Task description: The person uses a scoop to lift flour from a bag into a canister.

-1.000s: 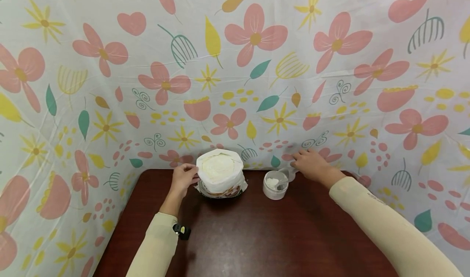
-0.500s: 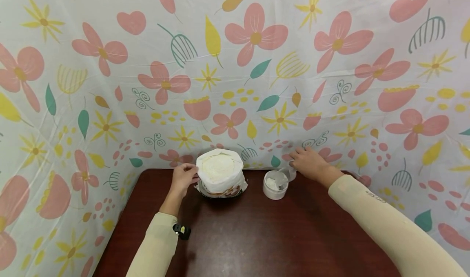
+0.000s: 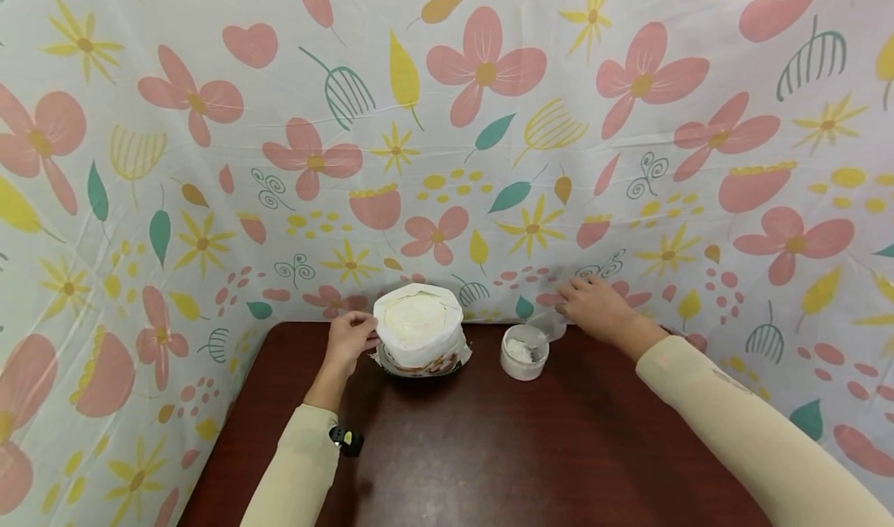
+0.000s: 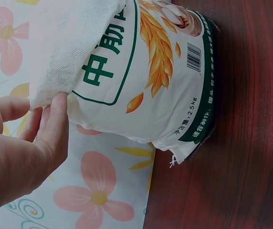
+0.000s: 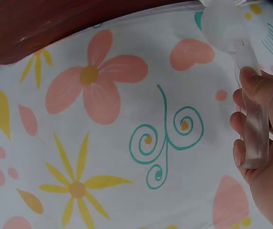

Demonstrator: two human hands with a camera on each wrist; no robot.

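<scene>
A white flour bag (image 3: 419,327) stands open near the back of the table, its top edge folded down and pale flour showing inside. My left hand (image 3: 348,338) is at the bag's left side; in the left wrist view, its thumb and fingers pinch the folded edge (image 4: 65,52). To the right stands a round translucent tub (image 3: 522,368) with white powder inside. My right hand (image 3: 597,310) grips the handle of a clear plastic scoop (image 5: 252,114), fingers curled round it. The scoop's bowl tilts over the tub's back right rim.
The dark reddish-brown table (image 3: 461,442) has a floral sheet (image 3: 447,162) rising behind and beside it. Underneath the bag lies something dark-rimmed (image 3: 419,373), mostly hidden. A black band with a small device (image 3: 346,439) sits on the left forearm.
My right hand has shifted slightly right, drawing the scoop's bowl a little up and out of the tub. The left hand and flour bag stay where they were.
</scene>
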